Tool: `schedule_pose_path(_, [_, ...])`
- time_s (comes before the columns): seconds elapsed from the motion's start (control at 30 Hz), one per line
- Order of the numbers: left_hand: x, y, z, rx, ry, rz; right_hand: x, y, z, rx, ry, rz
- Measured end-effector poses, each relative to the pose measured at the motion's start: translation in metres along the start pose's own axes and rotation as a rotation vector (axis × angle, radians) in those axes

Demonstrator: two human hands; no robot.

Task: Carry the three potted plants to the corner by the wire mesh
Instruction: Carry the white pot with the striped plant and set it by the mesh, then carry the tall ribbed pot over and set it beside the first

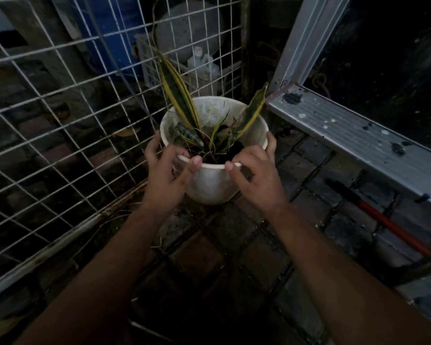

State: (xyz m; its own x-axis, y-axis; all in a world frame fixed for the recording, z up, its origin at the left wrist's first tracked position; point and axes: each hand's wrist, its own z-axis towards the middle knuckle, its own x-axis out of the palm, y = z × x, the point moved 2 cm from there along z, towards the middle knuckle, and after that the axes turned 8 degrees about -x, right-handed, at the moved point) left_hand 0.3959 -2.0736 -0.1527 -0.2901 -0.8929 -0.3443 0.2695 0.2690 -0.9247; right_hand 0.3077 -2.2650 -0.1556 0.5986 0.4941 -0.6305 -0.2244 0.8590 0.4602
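The scene is dim, with the lower edge sinking into near black. Soft light falls on the white pot (pixel 210 181) (the brightest surface). The wire mesh (pixel 60 115) bows from wide-angle distortion and looks slightly blurred.

Both hands, left (pixel 165 168) and right (pixel 255 170), reach forward, fingers spread

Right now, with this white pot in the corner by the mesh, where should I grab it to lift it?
Grip the white pot by its rolled rim, one hand on each side, as the left hand and right hand are placed now. Come from the near side: the wire mesh blocks the left, and the tall leaves fill the middle.
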Motion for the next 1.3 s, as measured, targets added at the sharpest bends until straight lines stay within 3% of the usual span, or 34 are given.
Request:
schedule_pose_path(0.4, [-0.001, -0.015, -0.003, -0.053, -0.088, 0.068, -0.008, 0.023, 0.008, 0.056, 0.129, -0.214])
schedule_pose_path(0.47, [-0.005, -0.033, 0.000, -0.204, -0.114, 0.119, -0.017, 0.039, 0.028, 0.023, 0.269, -0.402])
schedule_pose_path(0.57, [-0.032, -0.083, 0.001, -0.397, -0.099, 0.166, -0.045, 0.068, 0.062, 0.226, 0.659, -0.463])
schedule_pose_path(0.63, [-0.072, -0.131, -0.003, -0.297, -0.115, 0.251, -0.072, 0.096, 0.086, 0.245, 0.793, -0.412])
schedule_pose_path(0.7, [-0.120, -0.185, -0.011, -0.186, -0.087, 0.275, -0.101, 0.136, 0.117, 0.088, 0.763, -0.335])
schedule_pose_path(0.77, [-0.177, -0.242, -0.022, -0.138, -0.040, 0.243, -0.129, 0.190, 0.154, -0.032, 0.683, -0.199])
schedule_pose_path(0.93, [-0.359, -0.415, -0.059, -0.223, -0.083, 0.209, -0.204, 0.387, 0.278, -0.158, 0.711, 0.052])
schedule_pose_path(1.13, [-0.618, -0.631, -0.134, -0.277, -0.430, 0.111, -0.278, 0.684, 0.433, -0.374, 0.648, 0.293])
schedule_pose_path(1.3, [-0.783, -0.709, -0.216, -0.260, -0.655, 0.149, -0.283, 0.895, 0.497, -0.644, 0.599, 0.459])
